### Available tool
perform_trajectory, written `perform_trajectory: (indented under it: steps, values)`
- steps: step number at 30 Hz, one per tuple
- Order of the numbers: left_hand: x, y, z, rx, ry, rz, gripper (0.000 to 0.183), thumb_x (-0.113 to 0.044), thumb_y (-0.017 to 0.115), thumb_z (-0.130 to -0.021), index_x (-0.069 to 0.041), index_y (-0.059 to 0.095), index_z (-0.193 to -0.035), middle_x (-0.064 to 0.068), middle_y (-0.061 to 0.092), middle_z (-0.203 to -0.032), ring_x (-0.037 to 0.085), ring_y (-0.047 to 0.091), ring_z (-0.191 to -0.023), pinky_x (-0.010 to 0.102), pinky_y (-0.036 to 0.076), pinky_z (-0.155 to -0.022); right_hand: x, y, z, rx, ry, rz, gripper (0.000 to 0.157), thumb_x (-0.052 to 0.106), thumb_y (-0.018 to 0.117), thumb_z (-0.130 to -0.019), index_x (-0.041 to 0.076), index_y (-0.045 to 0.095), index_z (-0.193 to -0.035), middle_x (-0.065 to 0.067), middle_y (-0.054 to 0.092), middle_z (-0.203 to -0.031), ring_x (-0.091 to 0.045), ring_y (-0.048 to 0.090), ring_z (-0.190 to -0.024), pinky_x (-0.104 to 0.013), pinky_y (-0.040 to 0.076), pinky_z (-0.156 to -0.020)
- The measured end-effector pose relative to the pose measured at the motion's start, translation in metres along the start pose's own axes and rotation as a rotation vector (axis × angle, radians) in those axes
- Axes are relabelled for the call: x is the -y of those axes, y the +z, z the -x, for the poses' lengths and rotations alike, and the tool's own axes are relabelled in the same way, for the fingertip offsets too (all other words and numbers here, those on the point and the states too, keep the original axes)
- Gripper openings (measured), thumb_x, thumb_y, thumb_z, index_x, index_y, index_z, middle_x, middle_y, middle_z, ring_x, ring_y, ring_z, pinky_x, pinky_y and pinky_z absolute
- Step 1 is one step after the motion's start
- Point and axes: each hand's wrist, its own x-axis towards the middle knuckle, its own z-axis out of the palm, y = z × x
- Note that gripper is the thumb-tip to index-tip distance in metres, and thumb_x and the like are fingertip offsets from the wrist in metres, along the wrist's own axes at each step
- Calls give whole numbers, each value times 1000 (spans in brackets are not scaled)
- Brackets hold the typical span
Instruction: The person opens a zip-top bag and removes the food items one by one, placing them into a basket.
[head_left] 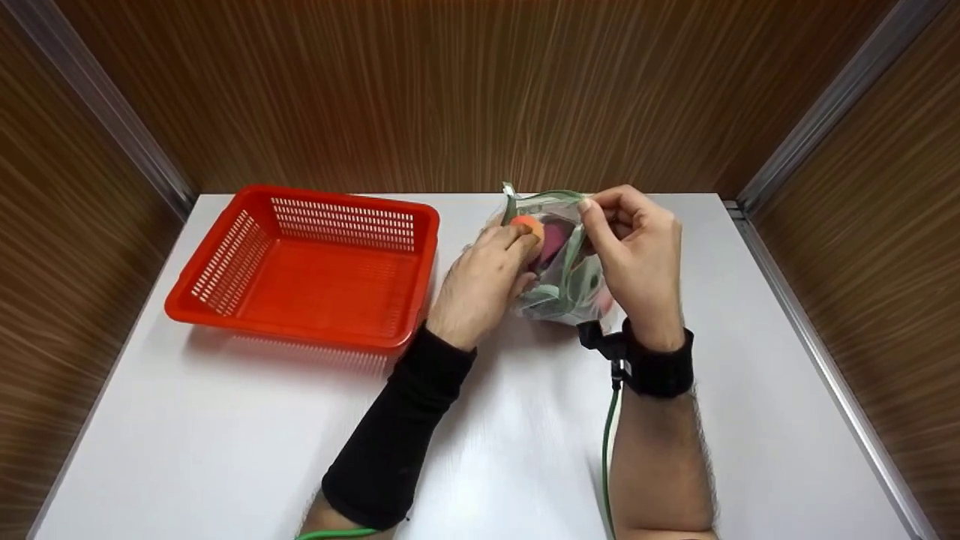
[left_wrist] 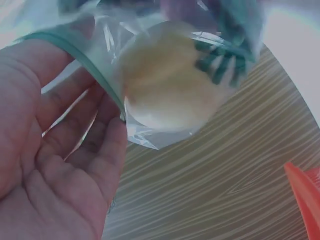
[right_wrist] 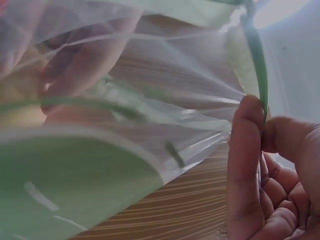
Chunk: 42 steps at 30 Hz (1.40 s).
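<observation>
A clear zip bag [head_left: 544,294] with green edging stands on the table in the head view, its mouth spread. My right hand [head_left: 637,244] pinches the right side of its rim between thumb and forefinger; the right wrist view shows the green strip [right_wrist: 259,65] between them. My left hand [head_left: 484,274] reaches into the mouth, fingers bent around an orange round fruit [head_left: 531,223]. Beside it in the bag lies a purple thing [head_left: 555,238]. In the left wrist view a pale yellow round thing [left_wrist: 167,85] shows through the plastic, near the left fingers.
A red plastic basket [head_left: 300,337] with slotted walls stands left of the bag, close to the left forearm. Wood-patterned panels [head_left: 360,90] enclose the white table [head_left: 517,450] at the back and sides. A green cable [head_left: 606,442] hangs from the right wrist camera.
</observation>
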Motion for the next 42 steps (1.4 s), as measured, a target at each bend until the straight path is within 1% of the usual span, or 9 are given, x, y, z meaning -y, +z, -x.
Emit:
perform_trajectory:
  steps: [7, 12, 16, 19, 23, 28, 33, 37, 42]
  values:
    - [2, 4, -2, 11, -97, -77, 61, -36, 87, -108, -14, 67, -161, 7, 70, -166, 32, 68, -148, 54, 68, -113, 3, -1, 4, 102, 7, 18, 14, 7, 80, -110, -4, 83, -102, 8, 78, -80, -4, 71, -62, -20, 63, -63]
    - [7, 1, 0, 35, -142, -131, 73, -42, 93, -102, -16, 63, -164, 7, 71, -164, 33, 70, -145, 54, 68, -113, 4, 3, 5, 213, 25, 38, 13, 6, 79, -111, -3, 84, -104, -5, 83, -86, -7, 74, -65, -20, 64, -65]
    - [9, 2, 2, 57, -155, -174, 83, -47, 96, -98, -17, 62, -167, 8, 72, -162, 34, 71, -143, 56, 69, -107, 6, 8, 5, 298, 38, 60, 13, 7, 78, -112, -3, 84, -106, -14, 83, -90, -6, 74, -67, -19, 64, -68]
    - [10, 8, 1, 41, -164, -198, 83, -51, 97, -97, -15, 64, -165, 10, 74, -159, 35, 72, -139, 56, 70, -104, 6, 12, 6, 347, 50, 65, 15, 8, 76, -113, -5, 83, -108, -18, 85, -93, -4, 74, -69, -19, 64, -69]
    - [8, 20, -2, -7, -206, -239, 73, -51, 92, -101, -9, 69, -156, 14, 78, -149, 37, 74, -128, 54, 72, -99, 5, 16, 6, 397, 54, 68, 14, 7, 76, -113, -5, 83, -110, -20, 85, -96, -3, 73, -69, -18, 62, -67]
    - [7, 31, -5, -19, -291, -329, 63, -57, 84, -104, -8, 75, -144, 18, 84, -130, 38, 73, -119, 48, 72, -93, 5, 21, 7, 435, 36, 107, 13, 8, 76, -113, 1, 85, -109, -12, 82, -91, -5, 69, -68, -16, 55, -62]
    - [10, 35, -6, 48, -343, -431, 73, -70, 83, -101, -13, 75, -146, 15, 87, -130, 34, 72, -124, 43, 68, -96, 3, 22, 5, 468, 38, 142, 14, 10, 75, -114, 0, 85, -109, -12, 84, -94, -6, 72, -70, -16, 57, -65]
    - [16, 40, -9, 75, -343, -447, 76, -71, 85, -98, -14, 75, -147, 14, 86, -132, 33, 71, -128, 43, 64, -101, 0, 21, 3, 471, 40, 160, 15, 9, 75, -114, -2, 85, -111, -15, 86, -98, -4, 75, -72, -15, 60, -69]
    - [22, 42, -11, 44, -297, -449, 79, -72, 87, -96, -10, 76, -145, 14, 86, -128, 34, 73, -121, 43, 65, -99, -3, 21, 2, 448, 48, 181, 16, 9, 74, -115, -2, 85, -113, -16, 87, -100, -2, 75, -73, -15, 62, -71]
